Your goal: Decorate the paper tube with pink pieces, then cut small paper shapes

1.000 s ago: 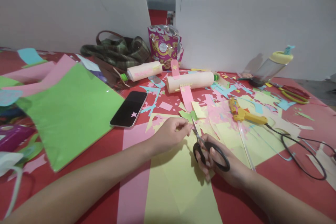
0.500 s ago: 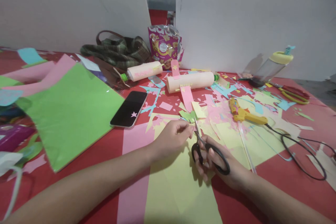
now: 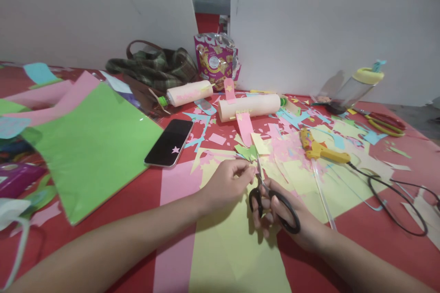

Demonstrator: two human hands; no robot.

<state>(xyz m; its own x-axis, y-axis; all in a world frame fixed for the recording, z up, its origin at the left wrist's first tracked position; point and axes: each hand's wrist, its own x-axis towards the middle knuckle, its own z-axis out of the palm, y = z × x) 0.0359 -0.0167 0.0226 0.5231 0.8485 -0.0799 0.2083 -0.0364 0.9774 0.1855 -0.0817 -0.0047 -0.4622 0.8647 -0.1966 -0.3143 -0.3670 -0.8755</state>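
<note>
My right hand [image 3: 283,208] has its thumb and fingers through the black handles of a pair of scissors [image 3: 290,219], whose blades point away from me and stand a little apart. Closed in a pinch, my left hand [image 3: 233,178] holds a tiny piece of pink paper [image 3: 255,170] right at the blades. Most of that piece is covered by the fingertips. Below both hands lie sheets of yellow paper [image 3: 237,256] over a pink sheet [image 3: 173,238]. A phone [image 3: 168,144] with a small pink star [image 3: 175,149] on its screen rests left of my left hand.
Behind the hands are two paper-wrapped bottles [image 3: 256,106], a snack bag [image 3: 216,57] and colored scraps. A yellow glue gun [image 3: 323,151] with a black cord lies right. Green paper [image 3: 92,146] covers the left. A clear tumbler [image 3: 357,87] and other scissors [image 3: 385,126] are back right.
The scissor handles have spread a little wider and the blades have shifted slightly. My left hand has moved slightly right, still pinching the pink paper. Everything else stays in place.
</note>
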